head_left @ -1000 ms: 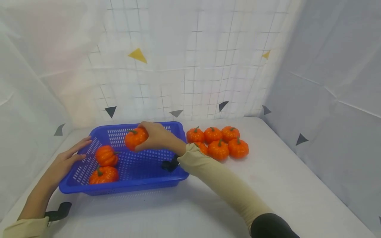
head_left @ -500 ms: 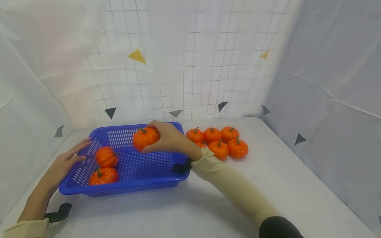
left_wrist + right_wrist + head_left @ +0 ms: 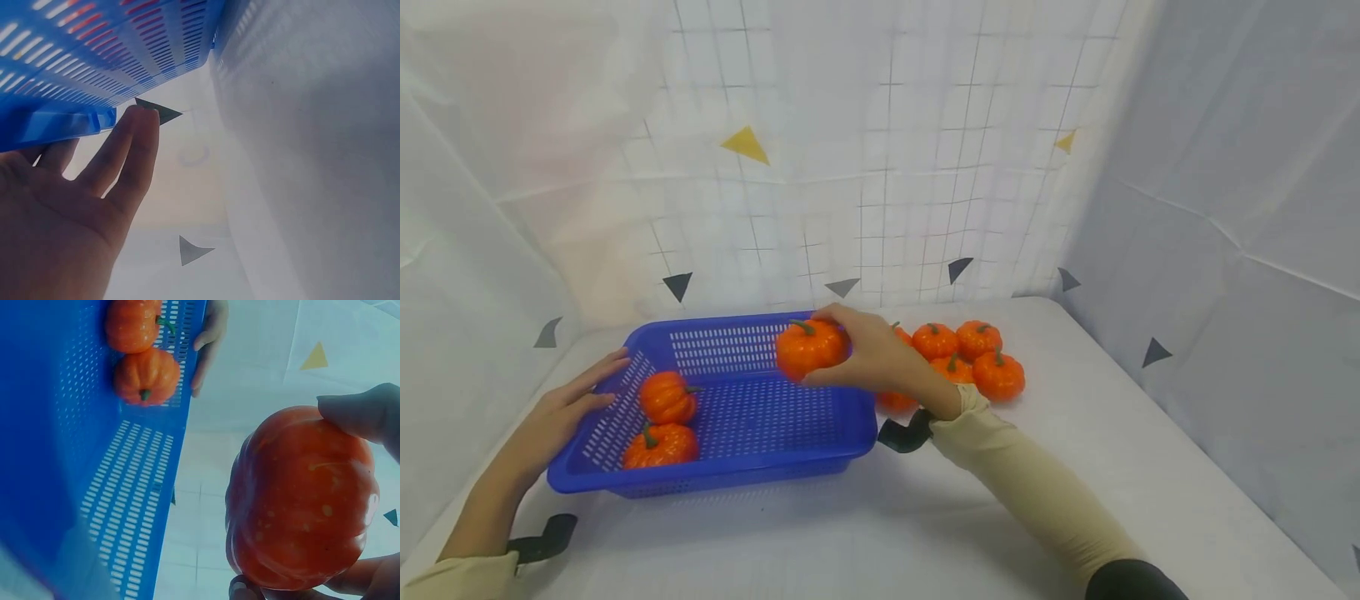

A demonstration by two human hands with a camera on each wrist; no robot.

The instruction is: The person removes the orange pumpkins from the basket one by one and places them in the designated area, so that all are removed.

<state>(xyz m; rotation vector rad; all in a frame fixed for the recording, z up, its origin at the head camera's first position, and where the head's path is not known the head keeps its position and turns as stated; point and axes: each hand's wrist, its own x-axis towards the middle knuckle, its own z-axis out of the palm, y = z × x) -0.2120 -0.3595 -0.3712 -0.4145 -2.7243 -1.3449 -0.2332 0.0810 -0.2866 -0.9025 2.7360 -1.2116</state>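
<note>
My right hand (image 3: pixel 880 350) grips a small orange pumpkin (image 3: pixel 811 348) with a green stem, raised over the right end of the blue plastic basket (image 3: pixel 722 472). In the right wrist view this pumpkin (image 3: pixel 300 500) sits between the thumb and the fingers. My left hand (image 3: pixel 553 417) rests at the basket's left rim, its fingers fairly straight; the left wrist view has them against the outside of the basket (image 3: pixel 144 56). Inside the basket, at its left end, lie two pumpkins: one tipped on its side (image 3: pixel 667 397), the other stem up (image 3: pixel 660 447).
Right of the basket, several more pumpkins (image 3: pixel 998 375) are grouped on the white table (image 3: pixel 1075 467); my right hand and wrist partly hide some. White sheeting (image 3: pixel 820 125) with dark and yellow triangles encloses the back and sides.
My right hand has carried its pumpkin rightward, from the middle of the basket to its right end. The left hand and the two pumpkins in the basket stay put.
</note>
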